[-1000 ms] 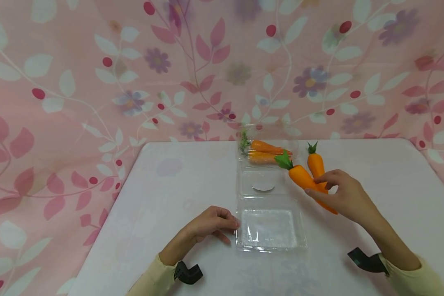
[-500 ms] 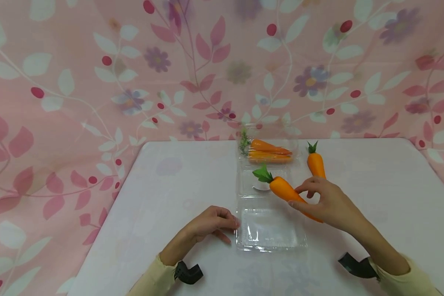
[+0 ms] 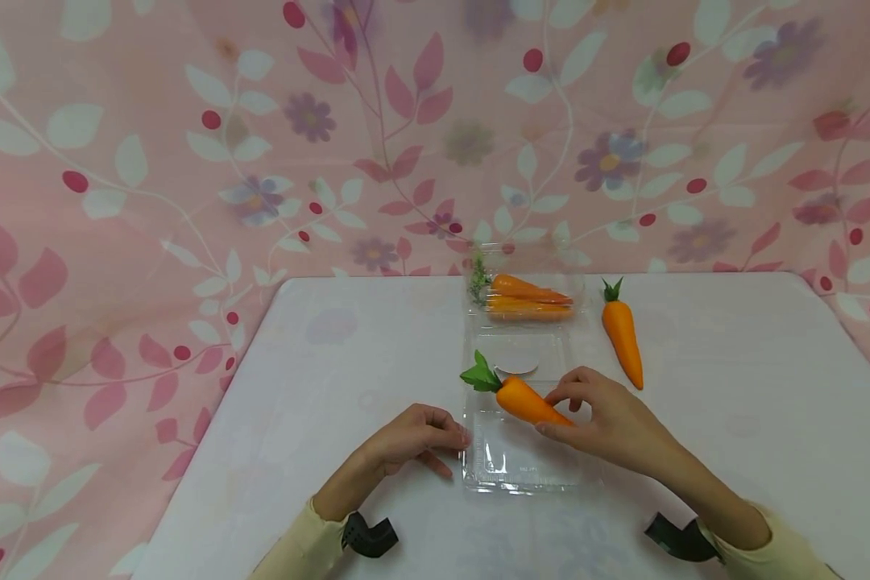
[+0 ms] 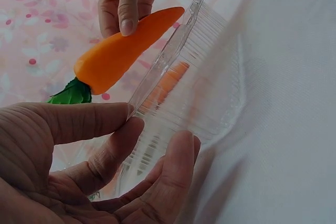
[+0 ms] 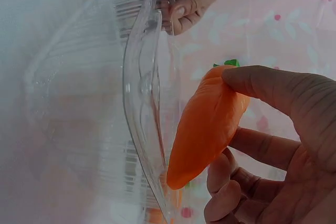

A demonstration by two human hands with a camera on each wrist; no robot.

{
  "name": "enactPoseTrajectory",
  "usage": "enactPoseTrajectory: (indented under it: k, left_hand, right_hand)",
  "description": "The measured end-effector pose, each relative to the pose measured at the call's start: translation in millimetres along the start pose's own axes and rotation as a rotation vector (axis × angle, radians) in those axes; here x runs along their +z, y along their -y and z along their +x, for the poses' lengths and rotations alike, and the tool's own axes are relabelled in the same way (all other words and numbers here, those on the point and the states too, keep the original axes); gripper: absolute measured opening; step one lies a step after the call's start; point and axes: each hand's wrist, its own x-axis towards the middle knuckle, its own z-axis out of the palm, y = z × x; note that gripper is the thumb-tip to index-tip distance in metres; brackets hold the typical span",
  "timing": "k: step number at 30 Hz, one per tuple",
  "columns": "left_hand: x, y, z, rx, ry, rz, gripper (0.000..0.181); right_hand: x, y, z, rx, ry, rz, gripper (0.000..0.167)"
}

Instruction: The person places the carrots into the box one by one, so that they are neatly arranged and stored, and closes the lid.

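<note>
My right hand (image 3: 609,419) pinches an orange carrot (image 3: 525,400) with green leaves, holding it above a clear plastic clamshell box (image 3: 529,475). The leafy end points left. The right wrist view shows the carrot (image 5: 207,124) between thumb and fingers, apart from the box's rim (image 5: 128,72). At the box's left edge, my left hand (image 3: 416,439) grips the rim between thumb and forefinger, as the left wrist view shows at the rim (image 4: 163,61). The box's lid (image 3: 482,350) lies unfolded toward the back.
Behind it, another clear box (image 3: 576,282) contains several orange carrots (image 3: 525,298) and some green sprigs (image 3: 478,282). A single carrot (image 3: 623,338) lies to the right on the white table (image 3: 754,362). A floral cloth (image 3: 406,121) hangs at the back.
My right hand has carried the carrot left and nearer, from beside the other loose carrot to over the box. The left hand has kept its place on the rim.
</note>
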Motion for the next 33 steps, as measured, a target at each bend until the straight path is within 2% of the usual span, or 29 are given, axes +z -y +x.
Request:
enactPoseTrajectory:
  k: [14, 25, 33]
  left_hand:
    - [0.3, 1.7, 1.3, 0.004, -0.001, -0.010, 0.012]
    - [0.2, 1.1, 1.2, -0.004, -0.005, -0.011, 0.015]
    - [1.2, 0.5, 1.1, -0.011, -0.003, -0.003, 0.018]
  right_hand:
    - [18.4, 9.0, 2.4, 0.000, 0.088, 0.005, 0.023]
    - [27.2, 4.7, 3.7, -0.079, 0.107, -0.030, 0.022]
    - [38.3, 0.5, 4.9, -0.047, 0.174, -0.037, 0.021]
